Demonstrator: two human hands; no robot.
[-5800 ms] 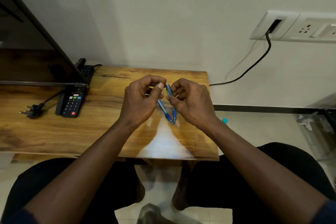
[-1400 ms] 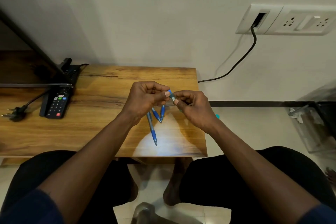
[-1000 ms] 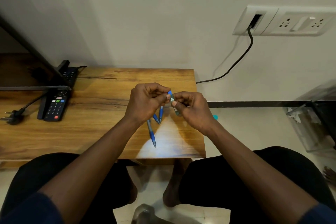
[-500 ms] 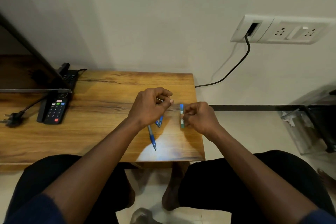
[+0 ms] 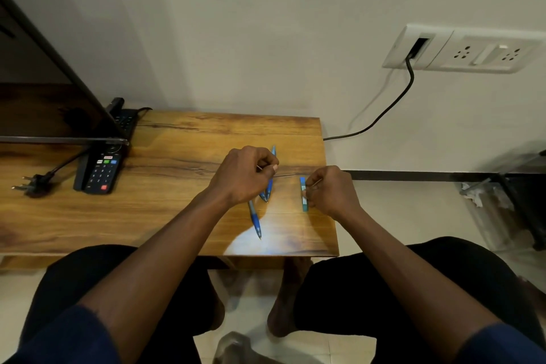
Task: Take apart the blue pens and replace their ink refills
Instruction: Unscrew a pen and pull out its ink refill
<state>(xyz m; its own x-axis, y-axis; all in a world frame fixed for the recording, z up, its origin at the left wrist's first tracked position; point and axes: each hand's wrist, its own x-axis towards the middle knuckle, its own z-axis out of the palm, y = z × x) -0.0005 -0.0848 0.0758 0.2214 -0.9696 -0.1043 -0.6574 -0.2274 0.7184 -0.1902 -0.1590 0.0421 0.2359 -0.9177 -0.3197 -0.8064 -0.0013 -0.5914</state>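
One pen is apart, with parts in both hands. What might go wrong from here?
The thin refill sticking out of the left hand looks easy to bend. The right hand holds the barrel near the edge of the table; a dropped part may fall to the floor. The left hand also grips other blue pens, which may slip.

Soft, even indoor light, with one bright glare patch on the table at its near edge. Wide-angle bending at frame edges, the right side blurred.

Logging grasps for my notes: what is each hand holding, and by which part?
Left hand grips blue pens around their middles; right hand pinches a short blue barrel piece by its side.
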